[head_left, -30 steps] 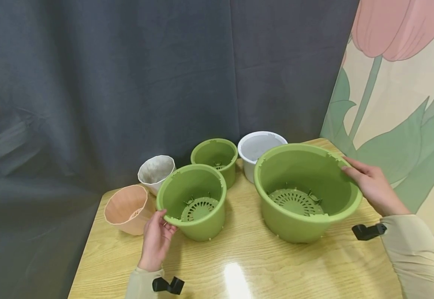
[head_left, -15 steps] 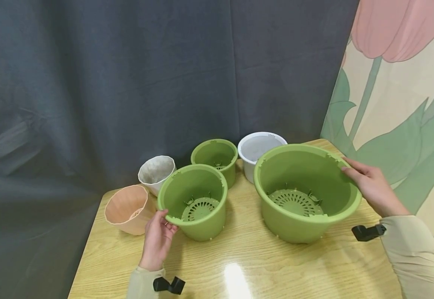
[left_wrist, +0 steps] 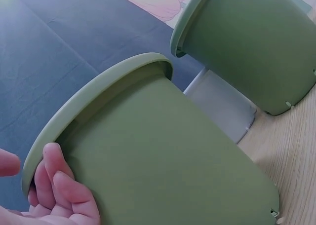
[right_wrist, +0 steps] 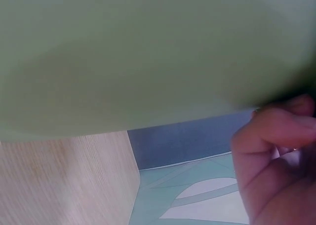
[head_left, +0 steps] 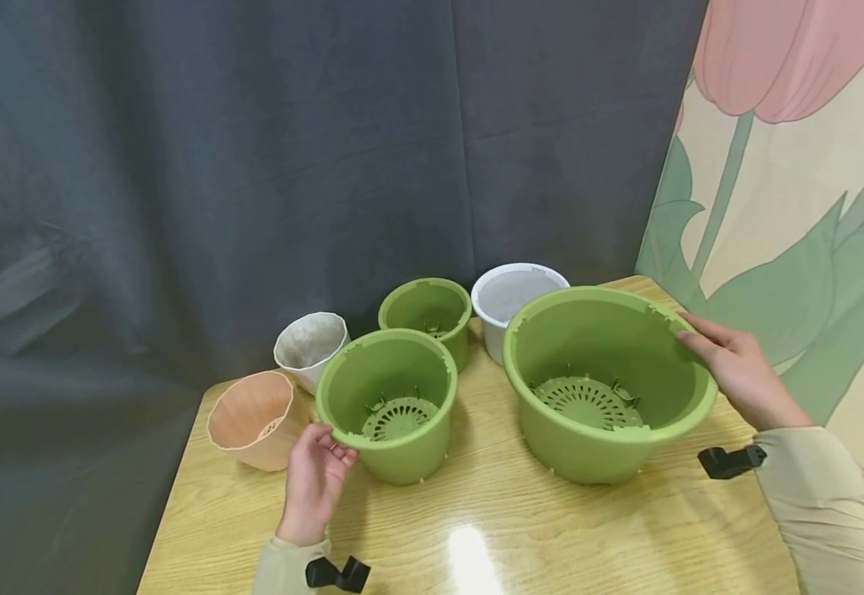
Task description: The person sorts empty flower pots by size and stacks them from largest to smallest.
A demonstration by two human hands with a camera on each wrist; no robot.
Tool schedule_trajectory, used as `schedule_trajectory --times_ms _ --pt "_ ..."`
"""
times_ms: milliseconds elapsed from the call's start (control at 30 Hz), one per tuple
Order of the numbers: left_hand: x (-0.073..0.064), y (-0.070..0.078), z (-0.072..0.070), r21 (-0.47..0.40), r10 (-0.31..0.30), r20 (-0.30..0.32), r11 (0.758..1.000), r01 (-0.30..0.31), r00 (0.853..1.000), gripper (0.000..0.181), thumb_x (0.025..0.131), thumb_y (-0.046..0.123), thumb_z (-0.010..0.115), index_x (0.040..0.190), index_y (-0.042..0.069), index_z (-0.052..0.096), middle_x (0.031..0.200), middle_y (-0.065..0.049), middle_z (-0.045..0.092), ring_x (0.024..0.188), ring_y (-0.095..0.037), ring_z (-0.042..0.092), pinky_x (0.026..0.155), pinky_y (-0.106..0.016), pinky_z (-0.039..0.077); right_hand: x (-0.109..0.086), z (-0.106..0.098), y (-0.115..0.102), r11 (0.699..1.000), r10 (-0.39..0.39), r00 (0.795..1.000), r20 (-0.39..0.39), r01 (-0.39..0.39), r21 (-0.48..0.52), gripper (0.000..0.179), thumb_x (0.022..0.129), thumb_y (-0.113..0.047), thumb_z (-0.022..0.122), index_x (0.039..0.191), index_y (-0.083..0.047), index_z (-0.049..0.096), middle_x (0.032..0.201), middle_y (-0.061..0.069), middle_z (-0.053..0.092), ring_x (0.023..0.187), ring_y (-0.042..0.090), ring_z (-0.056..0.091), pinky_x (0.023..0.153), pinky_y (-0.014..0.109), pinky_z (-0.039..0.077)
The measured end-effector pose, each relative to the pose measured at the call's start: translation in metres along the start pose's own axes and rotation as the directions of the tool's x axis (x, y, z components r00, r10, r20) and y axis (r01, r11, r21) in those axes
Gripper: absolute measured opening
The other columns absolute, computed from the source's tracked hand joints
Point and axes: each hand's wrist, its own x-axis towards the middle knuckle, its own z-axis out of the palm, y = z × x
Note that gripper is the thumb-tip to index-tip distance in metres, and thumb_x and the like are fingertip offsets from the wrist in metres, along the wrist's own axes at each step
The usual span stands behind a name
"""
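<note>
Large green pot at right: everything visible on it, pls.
The large green pot looks like plastic: round, tapering downward, with a thick rim notched in places and a slotted base bearing small prongs. It is empty and mouth up, seemingly on the table, partly hiding the white pot in the head view. The right hand grips its rim.

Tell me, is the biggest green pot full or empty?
Empty. In the head view, the biggest green pot held by the right hand shows bare inner walls and a slotted base, with no contents.
</note>
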Motion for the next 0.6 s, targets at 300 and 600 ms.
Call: schedule_trajectory --times_ms 300,600 --pt "-0.0038 0.0001 0.0000 -0.055 0.041 0.087 0.998 -0.036 0.995 0.034 0.096 0.007 0.022 0.072 0.016 0.043 0.071 0.005 0.050 0.068 -0.011 0.050 0.071 -0.023 0.045 -0.0004 0.0006 -0.0008 1.000 -0.008 1.000 0.005 0.008 0.011 0.062 0.101 -0.046 0.040 0.151 -0.011 0.029 0.146 0.029 0.037 0.101 -0.021 0.041 0.076 -0.001 0.035" --pt "-0.0060 0.0000 0.0045 -0.062 0.029 0.100 0.998 -0.023 0.995 0.037 0.096 0.006 0.022 0.074 0.016 0.051 0.075 0.004 0.055 0.069 -0.011 0.051 0.071 -0.023 0.045 -0.0011 0.0007 -0.0009 1.000 -0.006 1.000 -0.001 0.006 0.003 0.062 0.101 -0.047 0.040 0.151 -0.012 0.029 0.146 0.028 0.036 0.104 -0.019 0.041 0.076 -0.001 0.034"
